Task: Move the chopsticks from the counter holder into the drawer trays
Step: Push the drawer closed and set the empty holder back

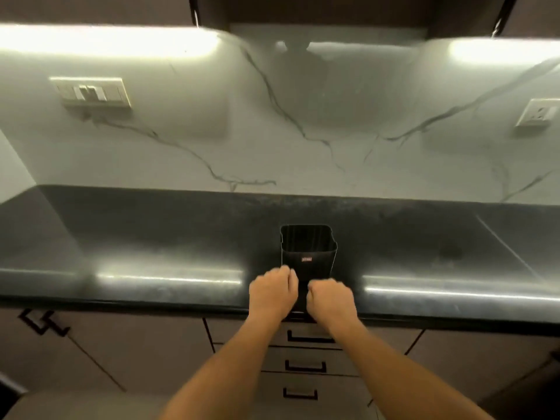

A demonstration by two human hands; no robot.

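Both curl tight, left hand (272,294) and right hand (330,301) just short of the holder (309,253); gripping what, I cannot tell. I'd pull the drawer (309,331) beneath them evenly.

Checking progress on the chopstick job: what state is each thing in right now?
Black square plastic holder: upright on the black counter, nothing showing inside.
Brown drawers with black handles: three visible, all shut.
Left hand: fingers curled at the counter edge, grip hidden.
Right hand: fingers curled, grip hidden.
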